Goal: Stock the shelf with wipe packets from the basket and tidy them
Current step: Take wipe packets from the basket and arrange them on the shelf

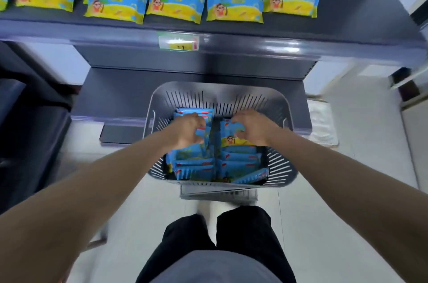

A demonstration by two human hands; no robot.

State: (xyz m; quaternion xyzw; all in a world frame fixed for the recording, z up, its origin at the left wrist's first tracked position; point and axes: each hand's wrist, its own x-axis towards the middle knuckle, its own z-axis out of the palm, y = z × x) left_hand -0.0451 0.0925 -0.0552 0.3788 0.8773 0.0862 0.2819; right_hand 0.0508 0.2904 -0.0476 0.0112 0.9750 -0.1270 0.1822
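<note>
1. The wipe packets [239,160] waiting to be stocked stand on edge in two rows inside the grey slatted basket [159,99], and they fill most of it.
2. Your left hand [188,130] is down in the basket's left row. Its fingers and thumb are curled round one blue packet [205,135] and grip it.
3. Your right hand [252,127] is in the basket's right row. Its fingers hook over the top edge of a tilted packet [231,138] and pinch it against the thumb. That packet's yellow-and-blue printed face is turned up toward you.
4. Both hands are over the far half of the basket, near each other but not touching.
5. Beyond the basket and above it runs the upper shelf [347,28]. The shelved packets [176,2] on it are of the same kind and lie face up in overlapping columns, side by side.
6. A price label [178,43] sits on that shelf's front rail, directly beyond the basket's far rim.
7. A lower shelf [111,97], dark grey, lies just behind the basket and to its left.
8. To the right of the basket, a white cloth [322,123] lies low beside it.
9. On the basket's near side you can see your dark trousers [243,236] over the pale floor [324,224].
</note>
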